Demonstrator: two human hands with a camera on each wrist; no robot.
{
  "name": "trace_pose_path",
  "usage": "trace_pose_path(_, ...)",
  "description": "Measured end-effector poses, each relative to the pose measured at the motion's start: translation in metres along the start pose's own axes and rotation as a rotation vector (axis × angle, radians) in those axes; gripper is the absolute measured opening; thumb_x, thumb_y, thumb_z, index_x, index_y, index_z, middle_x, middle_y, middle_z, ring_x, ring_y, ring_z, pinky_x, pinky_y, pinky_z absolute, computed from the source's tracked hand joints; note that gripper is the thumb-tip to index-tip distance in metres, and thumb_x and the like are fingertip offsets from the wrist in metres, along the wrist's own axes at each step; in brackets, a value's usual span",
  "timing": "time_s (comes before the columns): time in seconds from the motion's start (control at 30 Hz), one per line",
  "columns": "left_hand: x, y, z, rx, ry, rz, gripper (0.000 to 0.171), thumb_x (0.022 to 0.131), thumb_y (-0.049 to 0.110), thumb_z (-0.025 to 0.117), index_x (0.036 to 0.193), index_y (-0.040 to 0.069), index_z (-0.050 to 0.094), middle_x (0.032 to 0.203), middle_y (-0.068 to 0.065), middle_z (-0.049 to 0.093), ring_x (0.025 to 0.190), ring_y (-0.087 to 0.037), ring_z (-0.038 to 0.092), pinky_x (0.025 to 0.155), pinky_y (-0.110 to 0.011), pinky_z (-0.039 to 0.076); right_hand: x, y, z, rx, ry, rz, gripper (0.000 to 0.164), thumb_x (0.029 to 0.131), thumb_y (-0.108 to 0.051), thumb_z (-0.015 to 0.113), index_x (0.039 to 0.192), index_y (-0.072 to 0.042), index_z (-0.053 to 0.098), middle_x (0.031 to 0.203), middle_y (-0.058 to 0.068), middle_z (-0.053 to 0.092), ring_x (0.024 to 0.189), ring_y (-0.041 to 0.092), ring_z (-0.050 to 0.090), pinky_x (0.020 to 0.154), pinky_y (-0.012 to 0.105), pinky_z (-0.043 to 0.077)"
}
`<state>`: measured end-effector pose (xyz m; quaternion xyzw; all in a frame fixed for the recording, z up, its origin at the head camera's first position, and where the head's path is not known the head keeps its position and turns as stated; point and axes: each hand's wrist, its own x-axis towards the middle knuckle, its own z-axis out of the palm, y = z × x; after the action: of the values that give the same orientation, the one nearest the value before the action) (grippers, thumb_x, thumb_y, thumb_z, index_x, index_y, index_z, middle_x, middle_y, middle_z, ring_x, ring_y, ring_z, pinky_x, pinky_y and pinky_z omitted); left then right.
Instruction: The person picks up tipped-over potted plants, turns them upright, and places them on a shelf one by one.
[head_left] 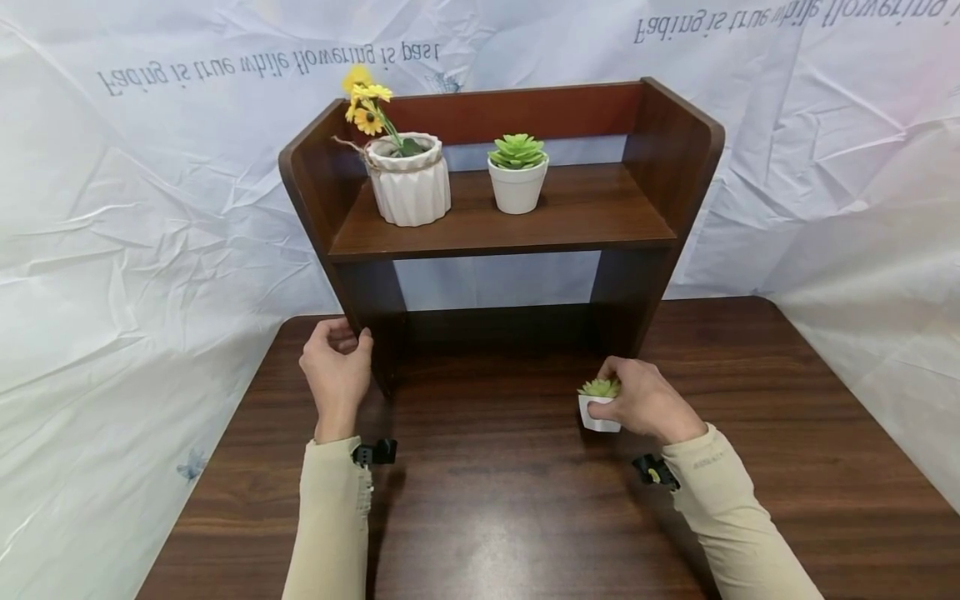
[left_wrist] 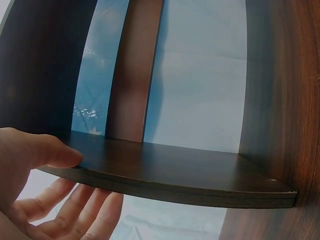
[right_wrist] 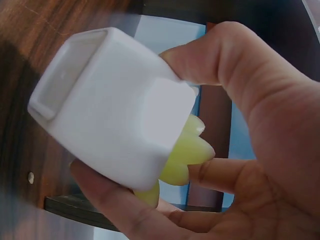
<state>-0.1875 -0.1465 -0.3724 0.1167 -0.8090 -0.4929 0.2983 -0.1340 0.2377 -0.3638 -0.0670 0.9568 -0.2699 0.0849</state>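
My left hand (head_left: 337, 377) grips the left side panel (left_wrist: 200, 167) of a dark brown wooden desk shelf (head_left: 600, 200), thumb on the inner face and fingers under the outer side in the left wrist view. In my right hand (head_left: 651, 402) is a small potted succulent (head_left: 598, 413), pale green leaves in a white squarish pot. Thumb and fingers pinch the pot (right_wrist: 115, 105) from opposite sides, and its hollow underside shows in the right wrist view. In the head view this plant is just in front of the shelf's right side panel, low over the table.
On the upper shelf stand a ribbed white pot with yellow flowers (head_left: 411, 190), twine tied round it, and a greener succulent in a round white pot (head_left: 517, 185). The dark wooden table (head_left: 480, 475) carries the shelf. Wrinkled white printed cloth (head_left: 150, 208) hangs behind and at the sides.
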Motion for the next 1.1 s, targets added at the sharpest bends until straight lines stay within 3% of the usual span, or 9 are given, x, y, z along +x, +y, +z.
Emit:
trace_pose_path(0.53,0.000,0.002,0.001,0.005,-0.002,0.005,0.025,0.092,0.014,0.071,0.114,0.003,0.070,0.106,-0.015,0.073,0.092,-0.028,0.073,0.069,-0.011,0.043,-0.001,-0.008,-0.009,-0.016,0.085,-0.059,0.031,0.081,-0.020,0.078,0.103,-0.004,0.063,0.090,0.008,0.060,0.080,0.020,0.053,0.067,0.030,0.044)
trace_pose_path(1.1,-0.001,0.000,0.000,0.003,-0.006,-0.003,0.024,0.093,0.013,0.070,0.115,0.004,0.070,0.106,-0.015,0.073,0.093,-0.028,0.072,0.070,-0.013,0.044,-0.010,-0.033,-0.032,-0.074,0.180,-0.141,0.032,0.080,-0.018,0.078,0.104,-0.003,0.064,0.094,0.012,0.058,0.083,0.022,0.051,0.069,0.031,0.042)
